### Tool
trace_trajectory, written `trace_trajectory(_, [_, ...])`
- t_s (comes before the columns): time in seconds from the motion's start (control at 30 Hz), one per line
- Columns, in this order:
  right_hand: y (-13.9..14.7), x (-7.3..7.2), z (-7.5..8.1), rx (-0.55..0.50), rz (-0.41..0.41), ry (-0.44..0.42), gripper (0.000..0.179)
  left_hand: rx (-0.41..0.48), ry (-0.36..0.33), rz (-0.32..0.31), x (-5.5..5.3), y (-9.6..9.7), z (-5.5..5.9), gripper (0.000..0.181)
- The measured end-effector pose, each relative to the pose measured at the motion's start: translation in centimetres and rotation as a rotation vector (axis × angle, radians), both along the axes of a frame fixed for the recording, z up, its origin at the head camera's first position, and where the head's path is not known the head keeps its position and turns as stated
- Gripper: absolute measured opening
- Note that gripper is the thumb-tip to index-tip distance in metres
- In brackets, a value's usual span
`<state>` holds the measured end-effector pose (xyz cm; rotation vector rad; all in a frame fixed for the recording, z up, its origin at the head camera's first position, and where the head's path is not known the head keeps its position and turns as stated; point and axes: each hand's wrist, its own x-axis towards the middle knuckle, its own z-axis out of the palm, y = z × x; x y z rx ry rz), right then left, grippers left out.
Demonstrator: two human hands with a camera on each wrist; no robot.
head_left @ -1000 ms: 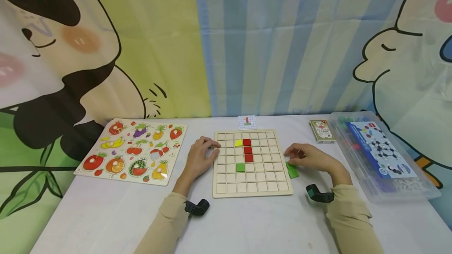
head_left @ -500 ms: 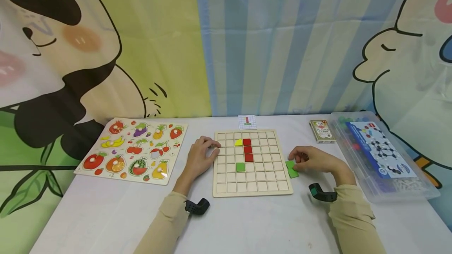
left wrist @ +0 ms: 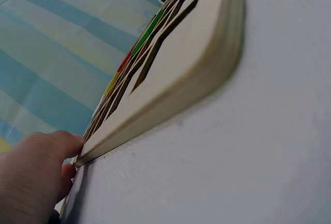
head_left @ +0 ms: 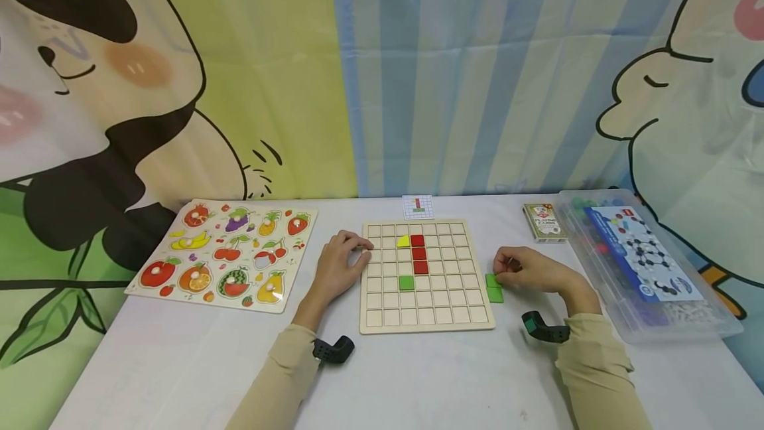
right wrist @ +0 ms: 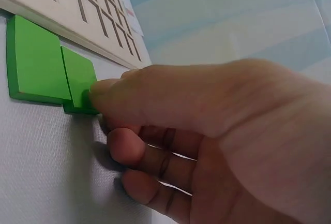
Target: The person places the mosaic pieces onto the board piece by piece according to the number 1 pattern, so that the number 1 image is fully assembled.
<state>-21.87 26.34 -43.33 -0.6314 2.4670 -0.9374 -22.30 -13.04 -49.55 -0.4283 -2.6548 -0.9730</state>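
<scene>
My left hand (head_left: 341,263) rests its thumb and fingertips against the left edge of a wooden grid board (head_left: 444,320), as the left wrist view (left wrist: 155,125) also shows. Past the board's right edge, my right hand (head_left: 528,269) pinches a green square tile (right wrist: 80,76) with thumb and index finger; the index tip is hidden. A second green tile (right wrist: 39,63) lies beside it, nearly edge to edge. Set in the board are three red tiles (head_left: 420,253) in a column, a yellow piece (head_left: 403,241) left of the top one, and a green tile (head_left: 406,283) lower left.
Behind the board lies a small printed pattern card (head_left: 417,207). A fruit puzzle board (head_left: 221,257) is at the left. At the right are a playing-card box (head_left: 544,222) and a clear plastic case (head_left: 647,264). A patterned curtain (head_left: 430,71) hangs behind.
My right hand has shifted slightly right, away from the board. The two green tiles under it have come into a straighter line. My left hand stays put.
</scene>
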Motion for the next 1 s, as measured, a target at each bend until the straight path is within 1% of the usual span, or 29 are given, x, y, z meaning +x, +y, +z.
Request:
trace_trajectory(0.23, [-0.3, 0.2, 0.2, -0.006, -0.008, -0.028, 0.022, 0.002, 0.001, -0.001, 0.0, 0.0, 0.0, 0.011])
trace_trajectory(0.47, [-0.8, 0.4, 0.6, 0.014, -0.002, -0.03, 0.022, 0.004, 0.004, -0.008, -0.1, 0.0, 0.0, 0.011])
trace_trajectory(0.57, [-0.9, 0.4, 0.6, 0.039, -0.009, -0.015, 0.023, 0.005, 0.002, -0.006, 0.0, 0.0, 0.1, 0.011])
trace_trajectory(0.7, [-0.9, 0.4, 0.4, 0.054, -0.041, 0.026, 0.021, 0.005, 0.013, -0.001, 0.0, 0.1, 0.1, 0.011])
trace_trajectory(0.83, [-1.1, 0.4, 0.3, 0.043, -0.076, 0.067, 0.02, 0.004, 0.011, 0.001, 0.0, 0.1, 0.0, 0.011])
trace_trajectory(1.0, [-1.9, 0.4, 0.4, 0.0, -0.085, 0.084, 0.017, 0.002, 0.004, 0.0, 0.0, 0.0, 0.0, 0.011])
